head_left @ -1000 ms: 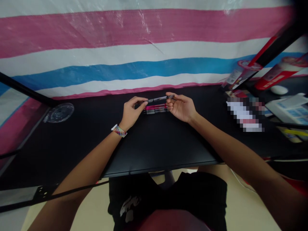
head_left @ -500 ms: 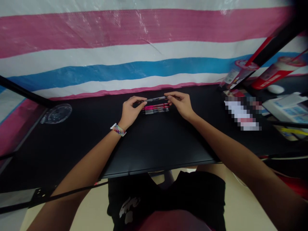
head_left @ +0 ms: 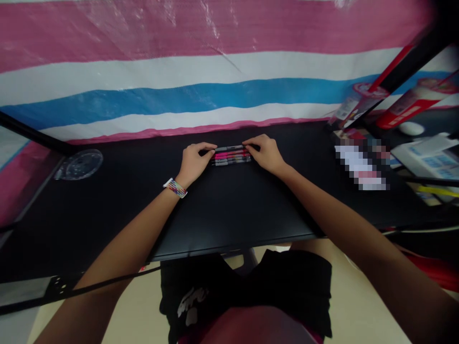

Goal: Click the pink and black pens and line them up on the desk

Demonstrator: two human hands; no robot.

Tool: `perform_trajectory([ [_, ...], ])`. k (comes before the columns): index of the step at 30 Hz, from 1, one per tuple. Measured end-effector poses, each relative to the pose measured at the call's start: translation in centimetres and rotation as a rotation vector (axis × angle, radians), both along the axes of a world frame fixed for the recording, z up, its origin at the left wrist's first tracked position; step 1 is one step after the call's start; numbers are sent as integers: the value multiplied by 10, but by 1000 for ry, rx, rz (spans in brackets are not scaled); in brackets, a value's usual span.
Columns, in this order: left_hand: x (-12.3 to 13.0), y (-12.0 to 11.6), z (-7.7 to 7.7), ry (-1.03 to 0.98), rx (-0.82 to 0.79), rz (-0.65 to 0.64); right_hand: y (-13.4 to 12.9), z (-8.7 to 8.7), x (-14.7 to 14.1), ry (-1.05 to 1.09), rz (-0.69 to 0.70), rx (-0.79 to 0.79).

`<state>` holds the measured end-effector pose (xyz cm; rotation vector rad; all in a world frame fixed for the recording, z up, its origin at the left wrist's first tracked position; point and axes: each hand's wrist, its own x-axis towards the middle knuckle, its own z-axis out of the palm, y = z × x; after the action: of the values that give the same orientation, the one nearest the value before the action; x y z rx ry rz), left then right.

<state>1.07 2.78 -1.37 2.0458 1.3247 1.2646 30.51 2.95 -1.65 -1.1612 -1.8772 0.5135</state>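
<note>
Several pens lie side by side in a stack on the black table (head_left: 229,205). The farthest is a grey and black pen (head_left: 229,148), and both hands pinch it by its ends. My left hand (head_left: 195,160), with a multicoloured band at the wrist, holds its left end between thumb and fingertips. At its right end is my right hand (head_left: 265,152), fingers closed on the tip. Pink pens (head_left: 231,155) lie just below it, and other grey-black pens (head_left: 232,161) are nearest the front edge.
At the left lies a clear plastic lid (head_left: 82,165). On the right stand a cup with a red straw (head_left: 358,102) and a red and white cup (head_left: 416,105), near a white egg-shaped object (head_left: 411,128) and papers. A striped sheet (head_left: 215,71) hangs behind.
The grey and black pen has come down toward the pink pens and now lies close along them, both hands still on its ends. The camera view has shifted slightly.
</note>
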Motion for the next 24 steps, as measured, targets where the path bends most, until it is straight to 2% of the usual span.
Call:
perform_trajectory([
  [3, -1, 0, -1, 5, -6, -1, -1, 0, -1, 9, -3, -2],
  [10, -1, 0, -1, 63, -13, -7, -3, 3, -1, -112, -36, 70],
  [18, -2, 1, -1, 84, -7, -21, -7, 6, -1, -147, -27, 39],
  [22, -1, -1, 1, 82, -9, -19, -16, 15, -2, -152, -19, 163],
  [24, 0, -3, 3, 99, -13, -12, -22, 20, -5, -180, 97, 254],
])
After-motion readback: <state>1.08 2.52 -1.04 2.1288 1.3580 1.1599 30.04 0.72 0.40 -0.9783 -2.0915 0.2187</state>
